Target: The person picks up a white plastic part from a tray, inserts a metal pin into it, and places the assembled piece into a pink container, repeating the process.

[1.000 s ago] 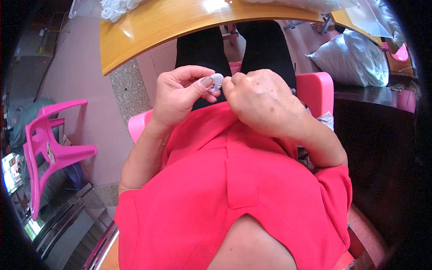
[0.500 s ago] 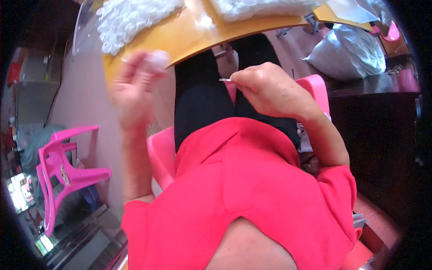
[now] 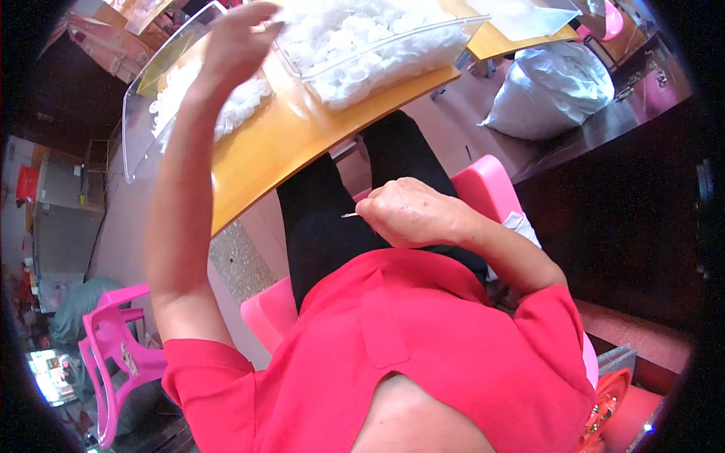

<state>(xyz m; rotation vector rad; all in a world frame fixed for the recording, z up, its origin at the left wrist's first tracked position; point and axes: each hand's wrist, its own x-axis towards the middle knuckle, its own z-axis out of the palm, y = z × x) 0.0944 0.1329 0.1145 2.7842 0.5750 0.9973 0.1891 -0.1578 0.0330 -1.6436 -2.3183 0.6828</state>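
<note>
My left hand (image 3: 240, 44) is stretched out over the table, above the gap between two clear plastic bins. Its fingers are apart and nothing shows in them. The left bin (image 3: 127, 143) and the right bin (image 3: 377, 54) both hold heaps of small white plastic pieces (image 3: 355, 79). Low over my lap, my right hand (image 3: 411, 213) is closed around a small thin tool (image 3: 349, 215) whose pale, metallic-looking tip sticks out to the left past the fingers. The rest of this tool is hidden inside the fist, so its kind cannot be made out.
The wooden table (image 3: 279, 162) reaches in front of my knees. A pink plastic chair (image 3: 113, 340) stands at the left. A stuffed white sack (image 3: 559, 90) rests at the far right, near a dark cabinet (image 3: 619, 219). I sit on a pink chair (image 3: 491, 185).
My left hand has moved up and forward over the bins, and the white piece in it no longer shows. My right hand keeps its tool, lower in view. The view has shifted, showing more table.
</note>
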